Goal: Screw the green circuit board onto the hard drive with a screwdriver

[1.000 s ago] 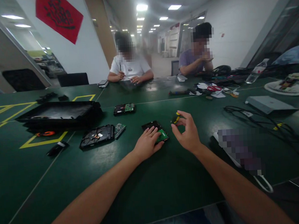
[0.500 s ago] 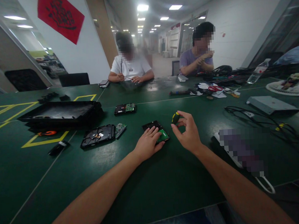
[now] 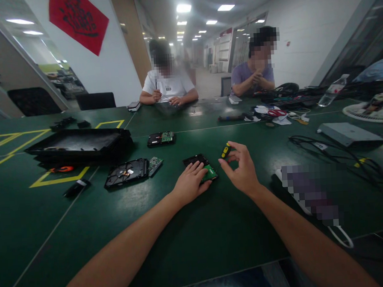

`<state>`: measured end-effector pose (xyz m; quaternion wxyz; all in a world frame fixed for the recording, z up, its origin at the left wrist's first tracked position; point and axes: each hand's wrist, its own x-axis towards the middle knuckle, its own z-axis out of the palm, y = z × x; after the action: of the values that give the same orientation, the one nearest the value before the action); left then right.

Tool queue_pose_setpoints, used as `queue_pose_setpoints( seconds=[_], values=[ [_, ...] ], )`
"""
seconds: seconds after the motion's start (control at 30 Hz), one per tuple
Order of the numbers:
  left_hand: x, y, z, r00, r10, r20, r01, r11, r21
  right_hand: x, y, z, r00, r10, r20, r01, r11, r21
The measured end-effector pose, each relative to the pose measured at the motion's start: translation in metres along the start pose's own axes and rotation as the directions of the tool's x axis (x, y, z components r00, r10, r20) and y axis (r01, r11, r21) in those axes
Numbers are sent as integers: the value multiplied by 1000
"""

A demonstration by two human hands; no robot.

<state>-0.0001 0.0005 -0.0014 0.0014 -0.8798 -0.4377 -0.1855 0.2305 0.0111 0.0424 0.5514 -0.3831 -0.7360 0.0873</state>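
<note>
On the table in front of me lies a hard drive [image 3: 195,159], black with a green circuit board [image 3: 211,173] at its right end. My left hand [image 3: 191,181] rests over it, palm down with fingers stretched out, and covers much of its near side. Just right of the drive, my right hand [image 3: 240,164] pinches a small yellow-and-black screwdriver [image 3: 225,150] between thumb and fingertips. Its handle is tilted, and the shaft cannot be made out. To the left are an opened drive casing [image 3: 126,174] and a loose circuit board [image 3: 155,166].
Beyond lies another hard drive [image 3: 161,138]. Stacked black trays [image 3: 79,145] stand left. Right are a phone-like object [image 3: 309,193], blurred over, a black cable [image 3: 327,153] and a grey metal box [image 3: 351,134]. Two people sit across the table [image 3: 190,246].
The screwdriver has turned slightly in my right fingers, showing more yellow on its handle. My left hand stays on the hard drive. Across the table, one person's hands have shifted.
</note>
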Motion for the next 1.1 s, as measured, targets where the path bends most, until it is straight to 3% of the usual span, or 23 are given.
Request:
queue_pose_setpoints(
  seconds=[1.1],
  values=[
    [0,1,-2,1000,1,1,-1,1000,-5,1,0,-2,1000,-15,-18,15,1000,-8]
  ],
)
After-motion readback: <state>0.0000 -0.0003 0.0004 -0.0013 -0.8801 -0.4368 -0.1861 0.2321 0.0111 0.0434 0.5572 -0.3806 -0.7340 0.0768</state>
